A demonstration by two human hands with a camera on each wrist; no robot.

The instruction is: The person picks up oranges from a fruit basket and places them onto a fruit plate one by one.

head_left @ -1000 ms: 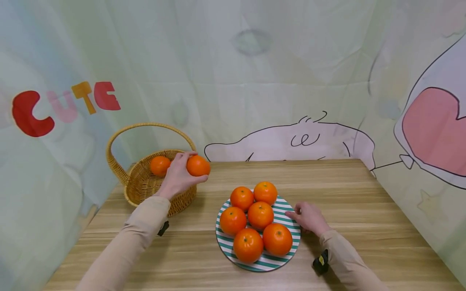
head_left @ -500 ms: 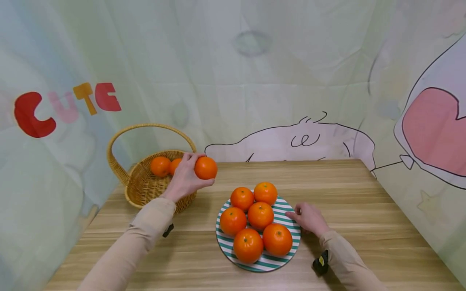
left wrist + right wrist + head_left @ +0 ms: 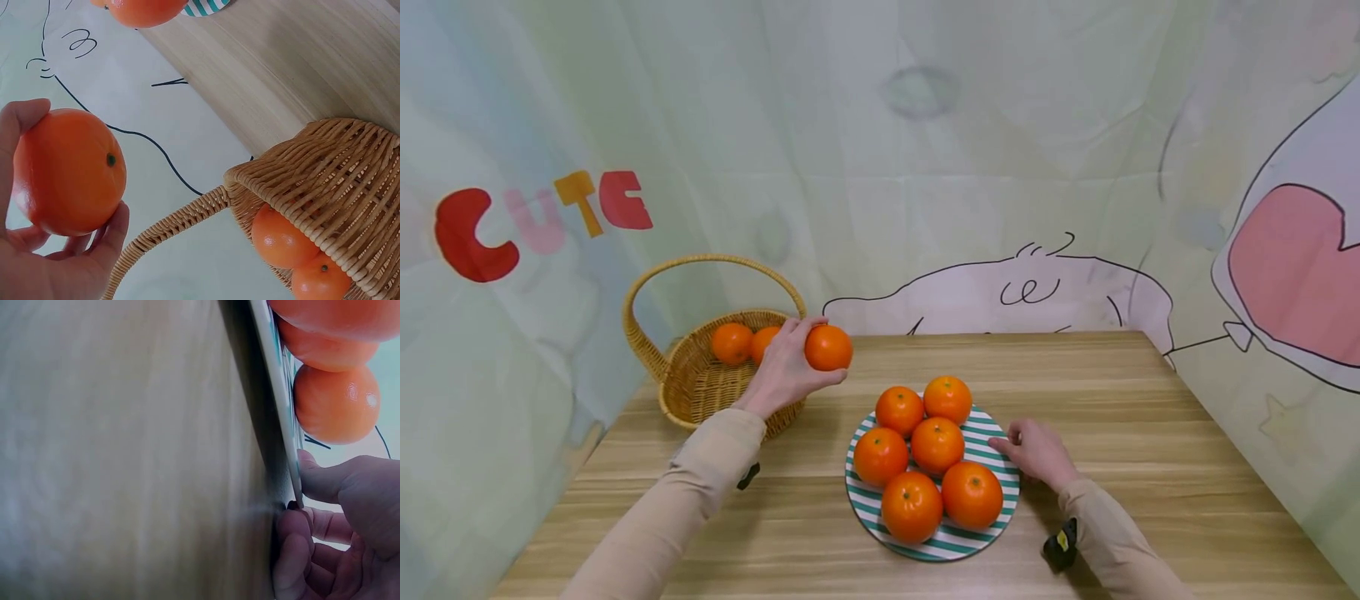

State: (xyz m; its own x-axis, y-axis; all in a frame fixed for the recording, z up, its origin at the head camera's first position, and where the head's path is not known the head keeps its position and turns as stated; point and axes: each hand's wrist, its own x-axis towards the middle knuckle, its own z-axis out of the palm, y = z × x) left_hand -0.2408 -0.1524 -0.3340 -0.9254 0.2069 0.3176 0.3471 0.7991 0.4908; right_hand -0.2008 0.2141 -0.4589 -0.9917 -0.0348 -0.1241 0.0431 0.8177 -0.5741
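Note:
My left hand [image 3: 786,371] holds an orange [image 3: 829,347] between thumb and fingers, up beside the right rim of a wicker basket [image 3: 696,408]. In the left wrist view that orange [image 3: 72,172] shows its green stem end. Two more oranges [image 3: 732,342] lie inside the basket, one partly behind the left hand. A round plate [image 3: 988,433] with green and white stripes carries several oranges [image 3: 937,446]. At its right edge, my right hand [image 3: 1037,452] pinches the rim, thumb on top and curled fingers beneath, as the right wrist view shows.
The basket's tall arched handle [image 3: 715,258] rises over its opening at the back left. Both items stand on a wood-grain table [image 3: 1090,383]. A printed curtain [image 3: 850,167] hangs behind and along the sides.
The left hand has moved right with its orange, away from the basket's opening, uncovering the second orange inside. The right hand and the plate have stayed put.

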